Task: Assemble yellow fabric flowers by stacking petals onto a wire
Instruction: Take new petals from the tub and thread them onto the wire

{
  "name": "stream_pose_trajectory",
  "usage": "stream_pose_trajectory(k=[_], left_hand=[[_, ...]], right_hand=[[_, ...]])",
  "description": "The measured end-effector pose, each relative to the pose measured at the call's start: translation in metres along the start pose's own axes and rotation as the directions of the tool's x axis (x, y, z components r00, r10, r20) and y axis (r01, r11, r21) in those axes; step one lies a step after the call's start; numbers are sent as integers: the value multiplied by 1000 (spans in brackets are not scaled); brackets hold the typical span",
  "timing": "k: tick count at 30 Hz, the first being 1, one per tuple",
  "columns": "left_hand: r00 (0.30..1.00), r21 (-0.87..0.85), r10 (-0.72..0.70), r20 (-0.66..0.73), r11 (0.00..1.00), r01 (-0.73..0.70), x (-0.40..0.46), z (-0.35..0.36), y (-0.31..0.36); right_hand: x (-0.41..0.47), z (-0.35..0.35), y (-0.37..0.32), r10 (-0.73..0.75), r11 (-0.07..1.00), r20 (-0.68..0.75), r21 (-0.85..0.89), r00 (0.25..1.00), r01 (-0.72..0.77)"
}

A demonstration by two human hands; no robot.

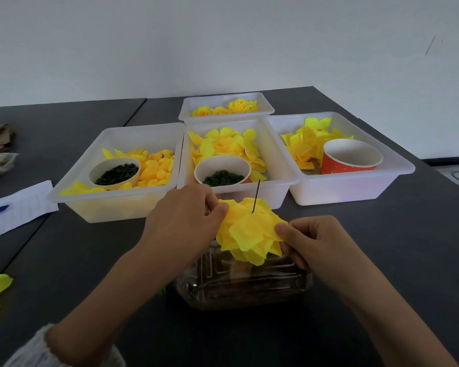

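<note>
Yellow petals (251,230), dark wire (256,195), white bins (133,205), red cup (351,157)

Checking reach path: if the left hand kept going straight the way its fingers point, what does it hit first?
The left hand points right, pinching the edge of the yellow petal stack on the wire. Going on, it would push into those petals first, then probably the wire; depth is unclear.

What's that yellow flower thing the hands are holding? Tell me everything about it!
The yellow flower is a stack of thin, crinkly, bright yellow petals that look like fabric or crepe. A thin dark wire pokes up through its middle. The petals overlap and droop at the edges. It is held above a clear plastic box, in front of the white tubs. The left hand pinches its left edge, and the right hand pinches its right edge.
</note>
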State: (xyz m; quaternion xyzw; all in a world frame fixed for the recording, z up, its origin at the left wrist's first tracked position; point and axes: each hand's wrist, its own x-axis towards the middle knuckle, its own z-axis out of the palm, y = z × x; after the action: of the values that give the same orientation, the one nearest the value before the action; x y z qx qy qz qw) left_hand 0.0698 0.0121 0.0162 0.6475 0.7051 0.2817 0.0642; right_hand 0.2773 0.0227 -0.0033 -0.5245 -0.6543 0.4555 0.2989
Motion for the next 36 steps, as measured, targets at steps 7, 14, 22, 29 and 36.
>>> stream_pose_trajectory(k=[7,14,22,29,36], left_hand=[[996,5,-27,82,1000,27,-4,12,-7],[992,-143,-40,120,988,57,-3,14,-17],[969,-356,183,-169,905,-233,-13,-13,-7],[791,-107,593,149,805,-584,-23,-16,-4],[765,14,596,245,786,-618,-31,6,-16]], right_hand=[[-1,1,5,-24,993,-28,-114,999,20],[-2,3,6,-33,989,-43,-146,999,26],[-1,-3,-1,-104,988,-98,-123,990,92],[-1,-18,-5,-120,977,-169,-193,978,87],[8,-42,-9,-116,963,-183,-261,976,66]])
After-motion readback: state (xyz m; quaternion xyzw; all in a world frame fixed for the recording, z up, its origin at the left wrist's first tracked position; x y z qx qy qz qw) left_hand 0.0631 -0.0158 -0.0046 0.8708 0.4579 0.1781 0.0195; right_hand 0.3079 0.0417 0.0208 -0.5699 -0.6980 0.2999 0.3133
